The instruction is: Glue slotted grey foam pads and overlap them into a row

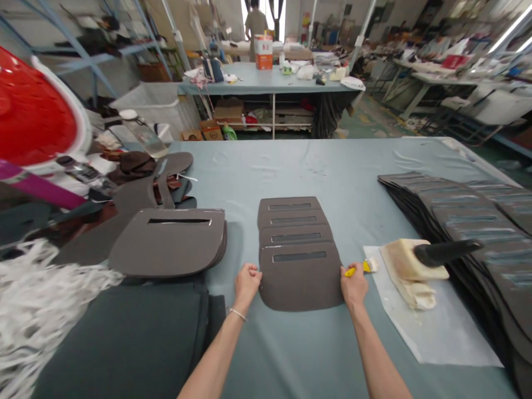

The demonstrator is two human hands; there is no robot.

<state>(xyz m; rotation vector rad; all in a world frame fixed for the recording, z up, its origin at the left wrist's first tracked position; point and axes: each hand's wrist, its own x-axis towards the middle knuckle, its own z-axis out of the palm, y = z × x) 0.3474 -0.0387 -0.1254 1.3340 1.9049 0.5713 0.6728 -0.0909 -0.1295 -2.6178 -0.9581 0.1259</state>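
Several grey-brown leather-like flap pieces lie overlapped in a column on the table, each with a narrow slot near its far edge. My left hand pinches the left edge of the nearest piece. At that piece's right edge, my right hand is closed around a small yellow-handled brush, its pale bristles pointing right. The right fingertips touch the edge of the piece too. Right of this hand, a cream-coloured container with a black-handled tool across it sits on a white sheet.
A stack of similar slotted pieces lies at left, beside dark folded fabric and tangled white strips. Fanned rows of grey pieces line the right side. Beyond the blue-green table, a person stands behind another table.
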